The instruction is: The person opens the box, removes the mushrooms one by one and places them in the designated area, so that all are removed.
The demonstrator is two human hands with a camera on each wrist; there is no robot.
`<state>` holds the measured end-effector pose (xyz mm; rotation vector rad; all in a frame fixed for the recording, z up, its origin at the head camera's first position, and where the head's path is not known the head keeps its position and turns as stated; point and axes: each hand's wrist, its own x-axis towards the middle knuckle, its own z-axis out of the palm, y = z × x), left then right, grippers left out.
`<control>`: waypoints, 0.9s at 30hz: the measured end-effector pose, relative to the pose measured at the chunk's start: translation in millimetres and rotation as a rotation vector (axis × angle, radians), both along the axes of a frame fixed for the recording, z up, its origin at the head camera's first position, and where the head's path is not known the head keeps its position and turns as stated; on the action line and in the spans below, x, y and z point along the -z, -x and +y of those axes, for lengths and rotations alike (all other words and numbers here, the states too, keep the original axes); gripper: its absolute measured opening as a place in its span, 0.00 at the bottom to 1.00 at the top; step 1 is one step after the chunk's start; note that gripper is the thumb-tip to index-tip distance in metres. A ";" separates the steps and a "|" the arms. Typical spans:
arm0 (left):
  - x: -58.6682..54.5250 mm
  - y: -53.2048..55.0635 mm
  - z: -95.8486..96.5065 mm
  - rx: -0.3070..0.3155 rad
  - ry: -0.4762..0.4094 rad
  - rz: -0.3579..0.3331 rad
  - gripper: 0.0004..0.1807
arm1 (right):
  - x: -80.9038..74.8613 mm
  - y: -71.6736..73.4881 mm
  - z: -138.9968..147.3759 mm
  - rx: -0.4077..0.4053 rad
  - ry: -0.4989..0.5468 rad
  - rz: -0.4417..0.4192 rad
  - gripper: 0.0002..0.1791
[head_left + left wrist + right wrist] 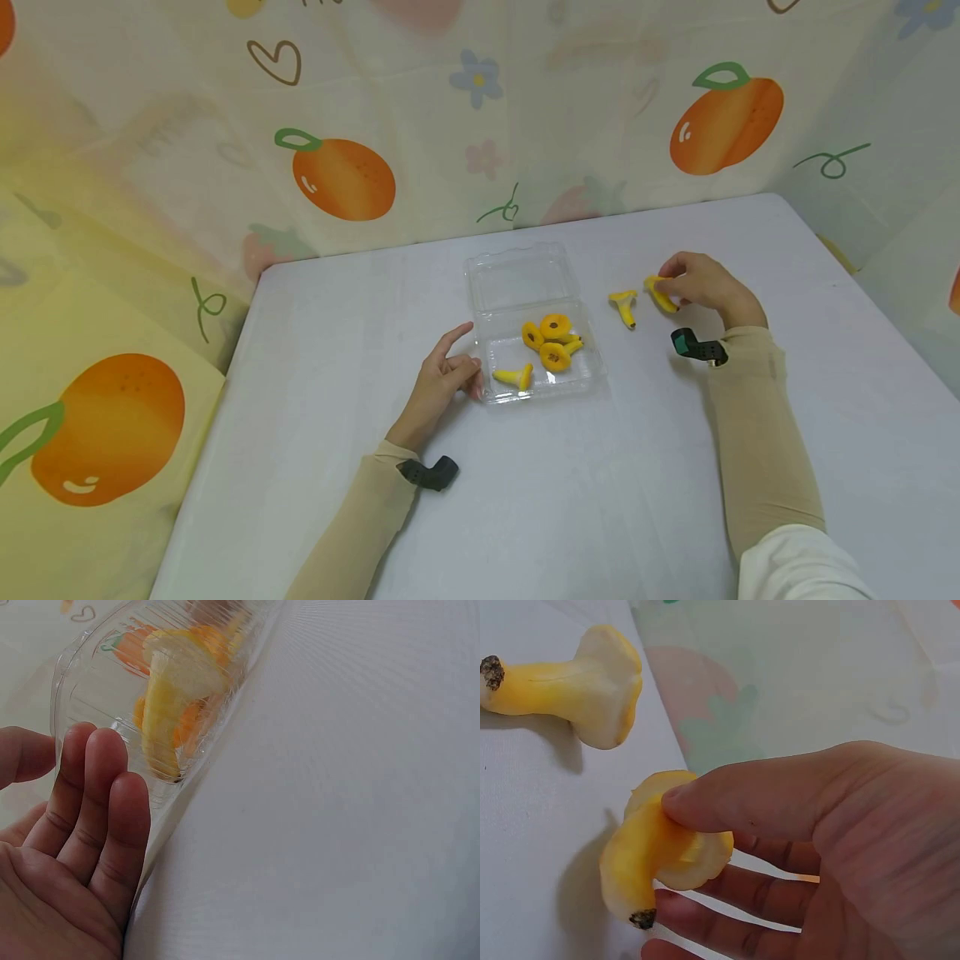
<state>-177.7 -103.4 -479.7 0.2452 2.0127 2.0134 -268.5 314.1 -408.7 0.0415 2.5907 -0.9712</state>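
Observation:
A yellow mushroom (pixel 634 847) with a dark stem end is pinched by my right hand (pixel 705 283), thumb on one side and fingers behind it. Beside it on the table, to its left, lies another yellow mushroom (pixel 624 307). My left hand (pixel 442 379) is at the left side of a clear plastic box (pixel 498 342); in the left wrist view its fairly straight fingers (pixel 129 810) rest against the wall. Inside the box, one mushroom (pixel 516 377) lies at the front left and a cluster of mushrooms (pixel 555 357) with orange caps lies farther right.
The box's hinged clear lid (pixel 521 279) lies folded back, away from me. A white cloth covers the table (pixel 337 350). Fruit-printed curtains (pixel 420 100) hang behind the table's far edge and at its sides.

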 end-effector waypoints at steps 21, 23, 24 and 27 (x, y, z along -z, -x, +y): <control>0.1 -0.3 -0.2 0.004 0.002 0.008 0.34 | 4.3 0.8 0.6 -0.072 -0.026 -0.014 0.19; 0.3 -0.1 -0.2 0.007 0.002 0.010 0.35 | 4.6 1.1 0.0 -0.070 -0.027 -0.017 0.18; 0.3 -0.1 -0.2 0.009 0.003 0.010 0.35 | 4.8 1.3 -0.2 -0.070 -0.027 -0.019 0.18; 0.3 -0.1 -0.3 0.008 0.005 0.015 0.35 | 5.7 2.1 -0.7 -0.068 -0.032 -0.029 0.18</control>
